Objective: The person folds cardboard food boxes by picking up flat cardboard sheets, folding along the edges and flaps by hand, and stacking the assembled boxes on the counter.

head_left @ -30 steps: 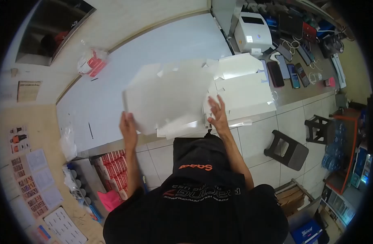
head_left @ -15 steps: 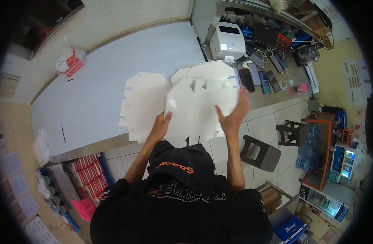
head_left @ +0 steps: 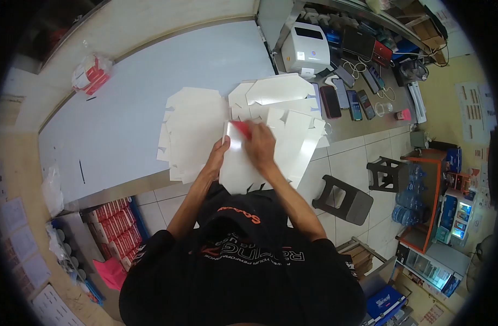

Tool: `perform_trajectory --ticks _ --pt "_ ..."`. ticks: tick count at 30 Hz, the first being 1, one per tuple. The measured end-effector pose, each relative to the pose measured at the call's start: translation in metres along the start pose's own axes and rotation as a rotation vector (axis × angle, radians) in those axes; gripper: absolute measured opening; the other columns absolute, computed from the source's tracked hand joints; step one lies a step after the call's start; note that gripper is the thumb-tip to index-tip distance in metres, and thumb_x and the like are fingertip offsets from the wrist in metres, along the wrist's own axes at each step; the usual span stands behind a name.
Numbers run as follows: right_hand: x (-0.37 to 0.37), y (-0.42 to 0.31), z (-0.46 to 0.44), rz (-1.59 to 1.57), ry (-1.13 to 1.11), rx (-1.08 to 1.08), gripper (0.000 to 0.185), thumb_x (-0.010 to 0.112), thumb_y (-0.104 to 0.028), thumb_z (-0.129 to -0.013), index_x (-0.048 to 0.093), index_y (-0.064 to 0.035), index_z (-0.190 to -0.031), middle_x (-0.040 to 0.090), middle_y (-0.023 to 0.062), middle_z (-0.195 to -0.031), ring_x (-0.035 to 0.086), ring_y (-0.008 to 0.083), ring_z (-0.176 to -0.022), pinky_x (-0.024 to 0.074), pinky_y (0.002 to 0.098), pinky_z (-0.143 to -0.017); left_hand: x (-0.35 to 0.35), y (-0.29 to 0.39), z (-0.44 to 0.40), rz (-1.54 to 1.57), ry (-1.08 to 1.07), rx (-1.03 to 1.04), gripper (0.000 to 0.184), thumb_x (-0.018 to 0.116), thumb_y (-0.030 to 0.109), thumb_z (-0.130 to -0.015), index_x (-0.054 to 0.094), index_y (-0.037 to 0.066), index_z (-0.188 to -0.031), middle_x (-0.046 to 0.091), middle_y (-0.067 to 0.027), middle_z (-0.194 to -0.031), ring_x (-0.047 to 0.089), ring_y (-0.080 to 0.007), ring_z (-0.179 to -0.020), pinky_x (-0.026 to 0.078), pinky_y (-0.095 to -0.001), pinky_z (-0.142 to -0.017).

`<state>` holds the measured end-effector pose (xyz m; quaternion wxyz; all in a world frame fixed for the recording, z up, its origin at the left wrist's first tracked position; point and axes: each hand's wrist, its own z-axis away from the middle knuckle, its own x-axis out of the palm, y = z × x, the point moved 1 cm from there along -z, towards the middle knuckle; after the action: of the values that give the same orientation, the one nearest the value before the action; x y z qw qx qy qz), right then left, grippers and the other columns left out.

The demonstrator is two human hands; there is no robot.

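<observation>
Presently, right of the flat stack (head_left: 194, 127), the left hand (head_left: 216, 157) pinches white cardboard (head_left: 239, 171); the right hand (head_left: 262, 145), curled around a red object (head_left: 240, 128), seemingly presses it; next move calls for steady holding.

About 1 s ago my R hand (head_left: 261, 145) was open w/ fingers spread, and 0.5 s ago it was at the R edge of the sheet (head_left: 239, 165). Now it is curled over the sheet's upper part, blurred, w/ a red piece (head_left: 240, 128) showing at the fingers, which wasn't visible before. My L hand (head_left: 214, 161) went from the blurred sheet on the L to this sheet's L edge, now slightly higher.
</observation>
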<state>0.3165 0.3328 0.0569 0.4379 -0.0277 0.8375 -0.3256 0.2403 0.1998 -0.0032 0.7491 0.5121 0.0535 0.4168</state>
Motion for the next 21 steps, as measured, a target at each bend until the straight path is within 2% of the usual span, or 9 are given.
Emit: perform_trajectory --ticks 2,5,7,9,11,14,16,19,21 --pt "0.017 -0.002 0.018 -0.159 0.155 -0.170 0.033 0.064 0.003 -0.073 0.059 -0.0006 -0.105 0.065 0.0133 -0.096 0.062 0.0320 -0.090 0.0518 0.0388 -0.074 0.001 0.016 -0.003 0.015 0.045 -0.030 0.066 0.046 0.056 -0.094 0.051 -0.002 -0.124 0.060 -0.0095 -0.110 0.058 -0.0164 -0.099 0.047 -0.0300 -0.085" --pt "0.013 -0.034 0.039 -0.225 -0.068 -0.277 0.034 0.072 -0.003 -0.073 0.060 -0.0015 -0.105 0.066 0.0139 -0.100 0.065 0.0287 -0.088 0.0530 0.0354 -0.080 -0.013 0.015 -0.018 -0.097 0.115 -0.111 0.067 0.057 0.056 -0.089 0.056 -0.004 -0.118 0.062 -0.0106 -0.106 0.057 -0.0157 -0.093 0.047 -0.0303 -0.078" --pt "-0.003 -0.033 0.026 -0.217 -0.104 -0.260 0.038 0.072 -0.006 -0.073 0.060 -0.0004 -0.108 0.065 0.0135 -0.103 0.063 0.0274 -0.099 0.0510 0.0344 -0.086 -0.011 0.038 -0.019 -0.177 0.184 0.064 0.056 0.062 0.049 -0.088 0.062 -0.004 -0.109 0.064 -0.0093 -0.098 0.057 -0.0147 -0.088 0.046 -0.0303 -0.076" --pt "-0.022 -0.011 0.005 -0.423 -0.158 -0.016 0.045 0.071 -0.007 -0.073 0.057 0.0007 -0.116 0.064 0.0147 -0.108 0.058 0.0267 -0.109 0.0491 0.0342 -0.090 -0.008 0.067 -0.007 -0.325 0.280 0.141 0.046 0.065 0.040 -0.089 0.065 -0.005 -0.099 0.066 -0.0086 -0.088 0.057 -0.0127 -0.079 0.047 -0.0301 -0.072" --pt "-0.055 -0.008 -0.043 -0.280 0.204 -0.111 0.056 0.069 -0.004 -0.072 0.050 -0.0010 -0.125 0.062 0.0157 -0.113 0.058 0.0315 -0.109 0.0461 0.0379 -0.093 -0.011 0.104 0.008 -0.594 0.266 0.313 0.040 0.064 0.033 -0.090 0.065 -0.006 -0.098 0.067 -0.0093 -0.082 0.059 -0.0122 -0.074 0.048 -0.0295 -0.068" --pt "-0.075 -0.006 -0.090 -0.161 0.130 -0.184 0.067 0.073 -0.004 -0.068 0.045 -0.0047 -0.128 0.062 0.0154 -0.108 0.055 0.0370 -0.108 0.0414 0.0457 -0.095 -0.031 0.121 0.030 -0.620 0.192 0.372 0.034 0.063 0.028 -0.091 0.065 -0.006 -0.099 0.068 -0.0094 -0.083 0.061 -0.0127 -0.074 0.050 -0.0294 -0.068" --pt "-0.051 0.003 -0.094 -0.364 -0.440 -0.169 0.075 0.077 -0.009 -0.068 0.042 -0.0097 -0.134 0.061 0.0156 -0.110 0.053 0.0353 -0.108 0.0365 0.0445 -0.099 -0.054 0.108 0.035 -0.583 0.221 0.338 0.039 0.060 0.030 -0.094 0.062 -0.007 -0.104 0.067 -0.0099 -0.090 0.061 -0.0137 -0.080 0.050 -0.0295 -0.073" --pt "-0.032 -0.020 -0.089 -0.425 -0.591 0.030 0.074 0.078 -0.012 -0.068 0.043 -0.0105 -0.133 0.062 0.0147 -0.107 0.052 0.0321 -0.109 0.0387 0.0427 -0.097 -0.085 0.079 0.049 -0.524 0.296 0.280 0.045 0.057 0.036 -0.095 0.060 -0.007 -0.110 0.066 -0.0107 -0.095 0.061 -0.0150 -0.084 0.050 -0.0294 -0.076" --pt "-0.010 -0.029 -0.070 -0.372 -0.494 -0.030 0.068 0.076 -0.011 -0.070 0.045 -0.0099 -0.131 0.062 0.0149 -0.108 0.053 0.0316 -0.110 0.0401 0.0422 -0.097 -0.096 0.058 0.059 -0.428 0.366 0.220 0.048 0.055 0.039 -0.096 0.059 -0.006 -0.112 0.066 -0.0112 -0.097 0.061 -0.0157 -0.085 0.050 -0.0293 -0.077"
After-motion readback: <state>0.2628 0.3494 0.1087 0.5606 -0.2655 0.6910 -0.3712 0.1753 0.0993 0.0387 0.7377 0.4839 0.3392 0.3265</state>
